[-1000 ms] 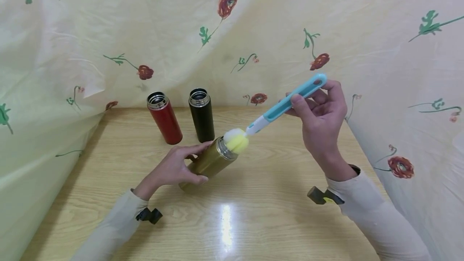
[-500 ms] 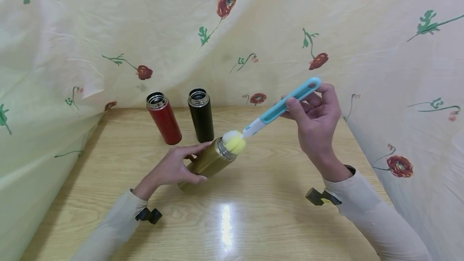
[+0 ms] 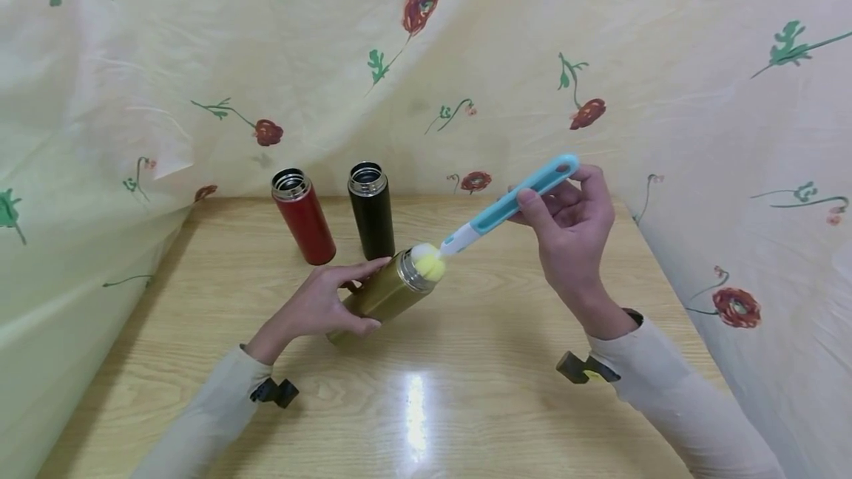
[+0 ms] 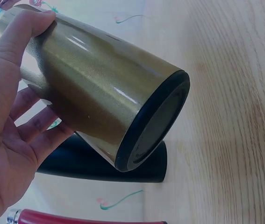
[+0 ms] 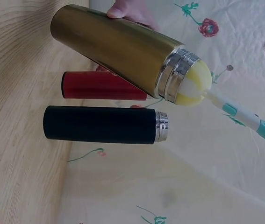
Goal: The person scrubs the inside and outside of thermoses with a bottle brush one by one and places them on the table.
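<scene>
My left hand grips a gold thermos flask round its body and holds it tilted, its open steel mouth toward the upper right. In the left wrist view the flask's dark base is raised off the table. My right hand pinches the blue handle of a bottle brush between thumb and fingers. The brush's yellow and white sponge head sits partly inside the flask's mouth, with its rear end bulging out; the front of the sponge is hidden inside.
Behind the gold flask, a red flask and a black flask stand upright without lids on the wooden table. A flower-patterned cloth hangs at the back and along both sides.
My right hand has moved down and left with the brush, and the sponge head has gone deeper into the gold flask's mouth. The left hand and flask stay nearly in place.
</scene>
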A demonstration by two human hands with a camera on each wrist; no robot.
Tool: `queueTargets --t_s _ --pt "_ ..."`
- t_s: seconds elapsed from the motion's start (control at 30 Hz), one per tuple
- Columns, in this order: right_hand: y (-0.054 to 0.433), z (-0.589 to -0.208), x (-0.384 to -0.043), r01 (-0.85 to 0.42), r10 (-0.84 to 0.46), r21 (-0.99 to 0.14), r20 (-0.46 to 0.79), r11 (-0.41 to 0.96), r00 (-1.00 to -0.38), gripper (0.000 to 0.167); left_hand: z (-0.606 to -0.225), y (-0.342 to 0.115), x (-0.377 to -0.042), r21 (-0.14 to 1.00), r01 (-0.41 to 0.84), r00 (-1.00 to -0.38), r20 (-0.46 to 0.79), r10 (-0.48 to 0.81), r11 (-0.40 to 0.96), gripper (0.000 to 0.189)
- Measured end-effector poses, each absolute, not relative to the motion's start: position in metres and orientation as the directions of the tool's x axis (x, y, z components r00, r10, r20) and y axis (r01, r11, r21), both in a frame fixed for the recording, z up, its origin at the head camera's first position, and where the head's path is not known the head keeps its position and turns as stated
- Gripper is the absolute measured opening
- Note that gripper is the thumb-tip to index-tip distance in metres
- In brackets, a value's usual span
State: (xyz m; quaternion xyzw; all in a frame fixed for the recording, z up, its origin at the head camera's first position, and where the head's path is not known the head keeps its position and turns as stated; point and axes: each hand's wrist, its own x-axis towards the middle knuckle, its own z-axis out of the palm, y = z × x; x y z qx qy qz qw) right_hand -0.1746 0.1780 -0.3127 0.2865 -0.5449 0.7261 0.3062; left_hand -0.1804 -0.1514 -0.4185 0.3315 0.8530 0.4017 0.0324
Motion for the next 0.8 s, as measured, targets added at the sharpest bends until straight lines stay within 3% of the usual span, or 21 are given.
queueTargets --t_s 0.37,0.8 --pt "0.175 -0.319 -0.175 -0.771 0.132 -0.594 0.766 -0.229 -0.629 0.024 -0.421 -0.152 -0.183 0.702 0.548 -0.773 0.217 0.596 0.455 0.088" --pt "0.168 -0.330 -0.177 -0.749 0.100 -0.623 0.750 -0.223 -0.654 0.023 -0.420 -0.152 -0.182 0.713 0.534 -0.776 0.201 0.597 0.454 0.088"
